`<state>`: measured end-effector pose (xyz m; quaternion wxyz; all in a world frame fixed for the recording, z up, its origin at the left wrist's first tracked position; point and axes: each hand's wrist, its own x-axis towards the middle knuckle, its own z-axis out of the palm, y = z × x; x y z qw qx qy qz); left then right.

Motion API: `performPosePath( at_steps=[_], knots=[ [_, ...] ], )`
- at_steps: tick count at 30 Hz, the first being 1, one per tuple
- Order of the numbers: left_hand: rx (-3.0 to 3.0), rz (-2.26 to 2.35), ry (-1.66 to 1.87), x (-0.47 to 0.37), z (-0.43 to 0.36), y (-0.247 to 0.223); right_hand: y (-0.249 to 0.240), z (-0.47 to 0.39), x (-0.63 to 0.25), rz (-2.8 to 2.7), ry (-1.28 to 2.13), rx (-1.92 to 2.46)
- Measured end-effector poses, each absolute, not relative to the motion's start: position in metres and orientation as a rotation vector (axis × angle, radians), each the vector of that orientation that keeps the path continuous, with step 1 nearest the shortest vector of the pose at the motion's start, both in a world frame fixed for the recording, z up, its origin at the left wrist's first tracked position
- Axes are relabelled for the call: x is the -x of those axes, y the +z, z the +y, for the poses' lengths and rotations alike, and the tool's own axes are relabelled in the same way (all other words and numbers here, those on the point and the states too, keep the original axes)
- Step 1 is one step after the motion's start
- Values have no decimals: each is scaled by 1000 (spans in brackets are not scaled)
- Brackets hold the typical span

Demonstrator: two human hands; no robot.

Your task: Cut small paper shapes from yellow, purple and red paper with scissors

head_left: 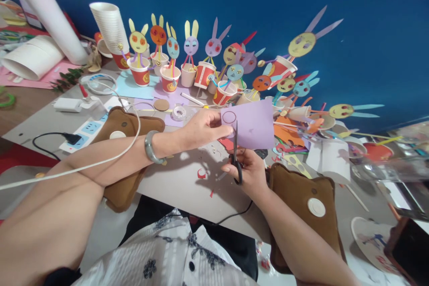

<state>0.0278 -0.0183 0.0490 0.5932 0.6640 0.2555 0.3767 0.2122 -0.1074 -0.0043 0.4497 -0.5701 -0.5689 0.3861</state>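
My left hand (209, 127) pinches the left edge of a purple sheet of paper (256, 123), thumb in front and fingers behind. A dark circle outline (229, 117) is drawn near the sheet's upper left corner. My right hand (250, 170) is closed around the handles of black scissors (237, 167). Their blades point up and lie against the paper just right of the drawn circle. How far the blades are apart cannot be made out. Small red paper scraps (201, 174) lie on the grey table (181, 183) below.
Several paper cups with rabbit-faced figures (139, 69) stand along the blue wall. Stacked white cups (109, 27) rise at back left. Brown cushions (301, 219) lie under both forearms. A white cable (117, 161) crosses my left arm near a power strip (89, 129).
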Motion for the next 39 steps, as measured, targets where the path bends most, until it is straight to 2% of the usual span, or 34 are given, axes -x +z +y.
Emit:
performPosePath(
  at_steps=[39],
  knots=[
    [-1466,616,759,-32,-20,41,-4,-102,-212,-1472,974,1425]
  ],
)
